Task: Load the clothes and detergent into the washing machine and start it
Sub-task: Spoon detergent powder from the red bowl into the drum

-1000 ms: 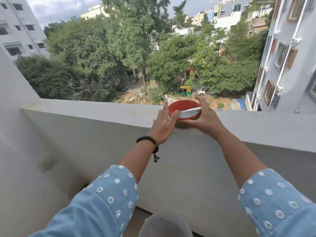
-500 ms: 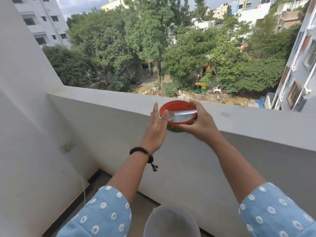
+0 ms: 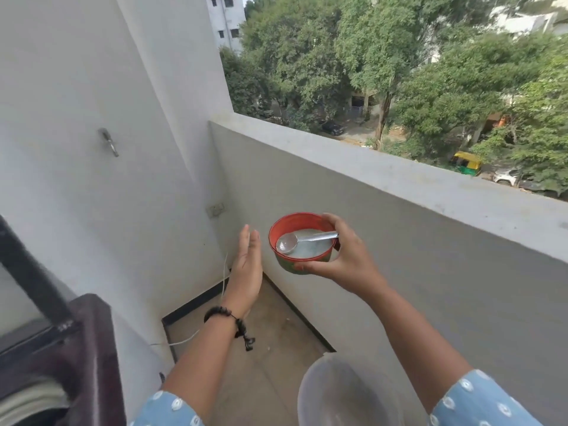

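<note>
1. This is a narrow home balcony on an upper floor of an apartment block, used as a laundry corner.
2. A waist-high grey plastered parapet wall [image 3: 384,192] bounds it; treetops [image 3: 415,72], parked cars and a yellow-green auto-rickshaw [image 3: 465,162] lie far below.
3. A dark maroon top-loading washing machine [image 3: 61,358] stands at the left edge.
4. A metal water tap [image 3: 108,142] and a white electrical socket plate [image 3: 215,209] sit on the white painted walls.
5. The brown tiled floor [image 3: 261,348] has a black skirting.
</note>
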